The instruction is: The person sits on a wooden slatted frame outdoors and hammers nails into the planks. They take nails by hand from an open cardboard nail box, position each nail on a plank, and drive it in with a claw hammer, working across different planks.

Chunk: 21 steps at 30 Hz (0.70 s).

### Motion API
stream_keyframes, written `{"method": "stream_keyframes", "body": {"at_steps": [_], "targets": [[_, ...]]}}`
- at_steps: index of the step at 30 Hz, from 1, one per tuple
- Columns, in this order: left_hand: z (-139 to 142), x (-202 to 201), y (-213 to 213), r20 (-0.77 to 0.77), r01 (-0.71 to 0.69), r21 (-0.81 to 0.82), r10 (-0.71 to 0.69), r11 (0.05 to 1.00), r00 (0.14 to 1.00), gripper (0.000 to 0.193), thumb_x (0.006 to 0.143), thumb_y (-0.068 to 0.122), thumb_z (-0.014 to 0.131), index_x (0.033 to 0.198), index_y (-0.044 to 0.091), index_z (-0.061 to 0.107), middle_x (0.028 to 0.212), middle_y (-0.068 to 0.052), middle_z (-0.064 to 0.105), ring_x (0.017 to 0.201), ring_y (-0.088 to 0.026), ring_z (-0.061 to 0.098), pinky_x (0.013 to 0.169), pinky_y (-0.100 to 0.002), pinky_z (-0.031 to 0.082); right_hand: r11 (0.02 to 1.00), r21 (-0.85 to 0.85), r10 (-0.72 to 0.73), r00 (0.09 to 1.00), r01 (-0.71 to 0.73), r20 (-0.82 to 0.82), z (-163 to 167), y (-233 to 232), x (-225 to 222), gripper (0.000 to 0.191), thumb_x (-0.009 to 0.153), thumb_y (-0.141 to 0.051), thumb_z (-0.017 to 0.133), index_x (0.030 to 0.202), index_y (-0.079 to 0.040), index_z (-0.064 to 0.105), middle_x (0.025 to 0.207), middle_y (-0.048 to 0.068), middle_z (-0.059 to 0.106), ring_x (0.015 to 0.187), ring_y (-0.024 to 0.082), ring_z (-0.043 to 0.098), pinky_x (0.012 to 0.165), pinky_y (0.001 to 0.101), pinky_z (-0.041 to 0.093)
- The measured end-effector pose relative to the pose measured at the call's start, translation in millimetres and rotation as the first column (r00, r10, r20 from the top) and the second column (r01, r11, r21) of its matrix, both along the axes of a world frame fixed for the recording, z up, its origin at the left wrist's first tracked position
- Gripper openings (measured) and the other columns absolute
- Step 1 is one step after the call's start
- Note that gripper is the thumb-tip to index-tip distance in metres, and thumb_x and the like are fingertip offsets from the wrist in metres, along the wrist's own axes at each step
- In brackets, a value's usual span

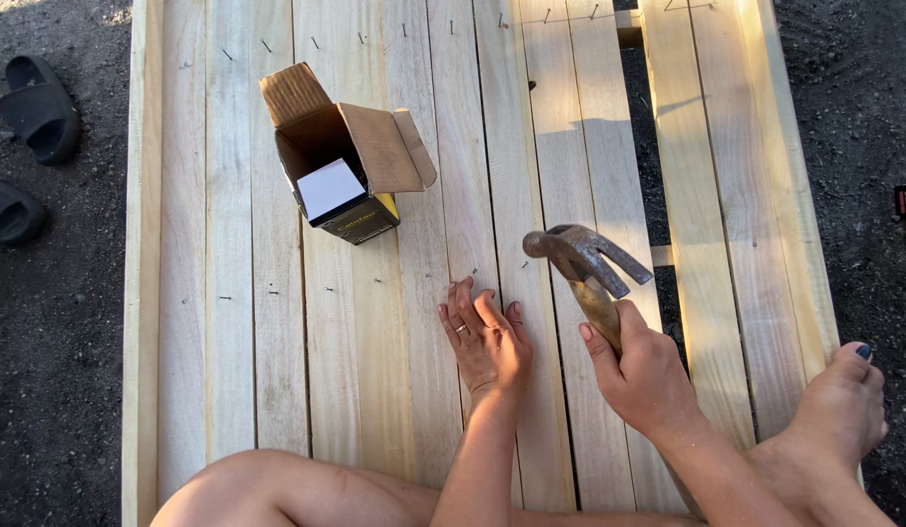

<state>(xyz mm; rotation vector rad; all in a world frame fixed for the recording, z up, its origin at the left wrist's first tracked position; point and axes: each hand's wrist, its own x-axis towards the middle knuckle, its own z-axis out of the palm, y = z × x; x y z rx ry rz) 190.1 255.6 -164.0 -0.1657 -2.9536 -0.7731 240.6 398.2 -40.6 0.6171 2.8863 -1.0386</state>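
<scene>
Gripping one hammer (pixel 587 263), right hand (pixel 640 376); left hand (pixel 484 337) flat on planks (pixel 375 371).

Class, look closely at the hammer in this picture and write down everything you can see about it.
The hammer is a claw hammer with a dark, rusty-looking metal head and a worn wooden handle. Its striking face points left and its curved, split claw points right. The right hand grips the handle low down, fingers wrapped round it, holding the head raised above the pale wooden planks. Nothing else touches it. It sits just right of the left hand, which rests flat on the planks.
</scene>
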Motion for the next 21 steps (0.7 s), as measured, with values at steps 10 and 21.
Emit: {"method": "stream_keyframes", "body": {"at_steps": [10,21], "targets": [[-12.2,-2.0,4.0,-0.096,-0.012,0.122,0.024,0.992,0.995,0.027,0.098,0.02,0.054,0.119,0.004,0.049,0.149,-0.019,0.037,0.146,-0.039,0.032,0.123,-0.056,0.019,0.997,0.075,0.045,0.985,-0.033,-0.164,8.3,3.6,-2.0,0.029,0.099,-0.03,0.062,0.099,-0.002,0.056,0.063,0.021,0.063,0.061,0.044,0.066,0.056,0.0495,0.049],[1.4,-4.6,1.6,-0.129,0.003,0.19,0.022,0.982,0.991,0.018,0.099,0.008,0.053,0.115,0.004,0.047,0.145,-0.02,0.039,0.139,-0.042,0.037,0.121,-0.054,0.029,0.987,0.077,-0.13,0.982,0.141,-0.135,-13.2,4.4,-31.7,0.039,0.101,-0.039,0.061,0.099,0.0,0.058,0.075,0.025,0.068,0.076,0.048,0.068,0.067,0.0552,0.051]]}}
